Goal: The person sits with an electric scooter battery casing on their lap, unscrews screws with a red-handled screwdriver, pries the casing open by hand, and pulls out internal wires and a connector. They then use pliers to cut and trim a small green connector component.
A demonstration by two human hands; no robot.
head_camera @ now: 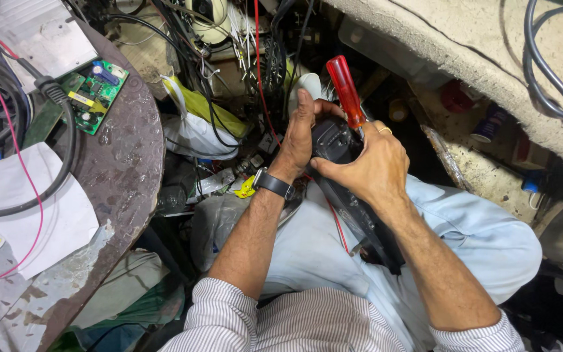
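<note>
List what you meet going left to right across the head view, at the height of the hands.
White paper → round table → white bag → left hand → red-handled screwdriver → right hand → blue can.

Both arms reach forward from the bottom of the view, bare from the elbows down, with striped sleeves pushed up. The left arm points up and a little to the right. The left hand (300,133) is turned on its side, fingers stretched up and close together, thumb side facing right. A dark watch sits on the left wrist. The right arm comes in from the lower right and slants up to the left. The right hand (373,163) is curled shut, back facing up, thumb pointing left toward the left wrist. A ring shows on one finger. The two hands are close together, almost touching.
</note>
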